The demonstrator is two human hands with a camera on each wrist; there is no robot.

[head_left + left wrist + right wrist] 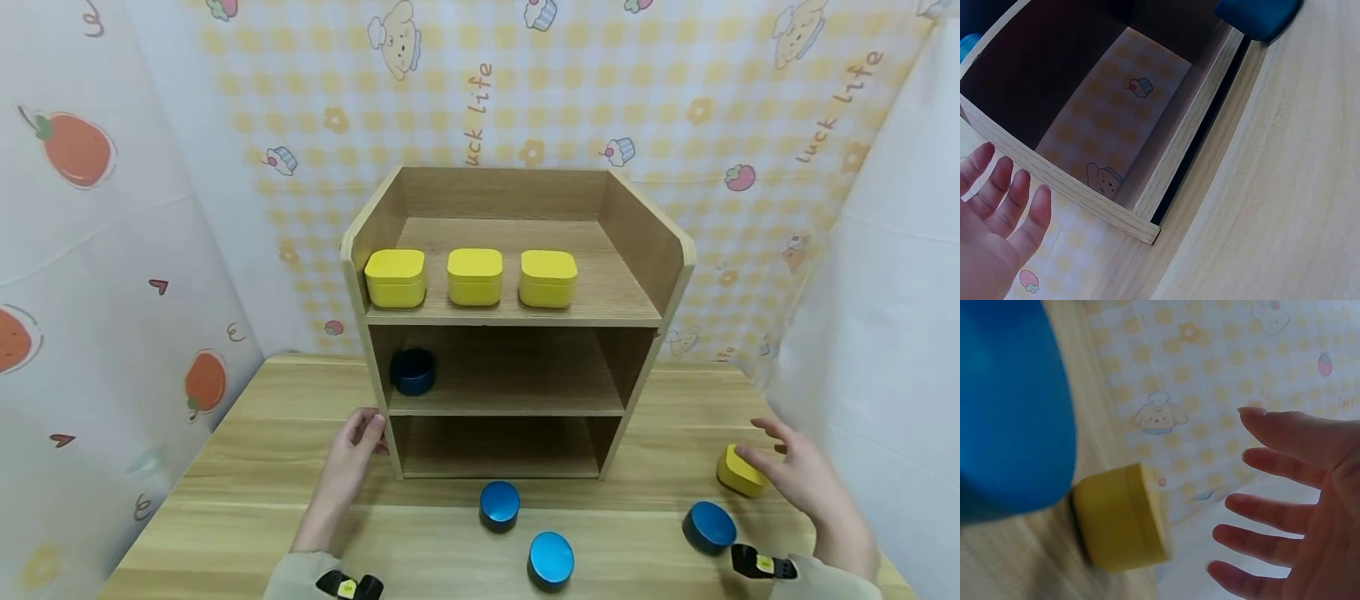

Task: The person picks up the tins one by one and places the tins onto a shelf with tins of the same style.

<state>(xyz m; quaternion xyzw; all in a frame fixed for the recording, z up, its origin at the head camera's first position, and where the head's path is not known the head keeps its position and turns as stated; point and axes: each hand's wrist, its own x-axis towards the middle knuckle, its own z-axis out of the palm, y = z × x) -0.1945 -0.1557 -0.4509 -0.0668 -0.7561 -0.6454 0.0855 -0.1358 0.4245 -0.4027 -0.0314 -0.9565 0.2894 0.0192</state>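
Observation:
A wooden shelf unit point(495, 319) stands on the table. My left hand point(358, 442) is at its left side panel, fingers loosely bent; in the left wrist view the left hand point(1004, 219) lies beside the panel edge. My right hand point(798, 471) hovers by a yellow rounded box point(738, 473) on the table's right. In the right wrist view the right hand point(1291, 506) has its fingers spread, apart from the yellow box point(1119, 519). A round blue tin point(709, 527) sits just in front of that box.
Three yellow boxes point(475, 277) line the top shelf. A dark blue round tin point(412, 372) stands at the left of the middle shelf. Two more blue tins point(499, 503) point(551, 560) are on the table before the unit. Patterned cloth point(480, 100) hangs behind.

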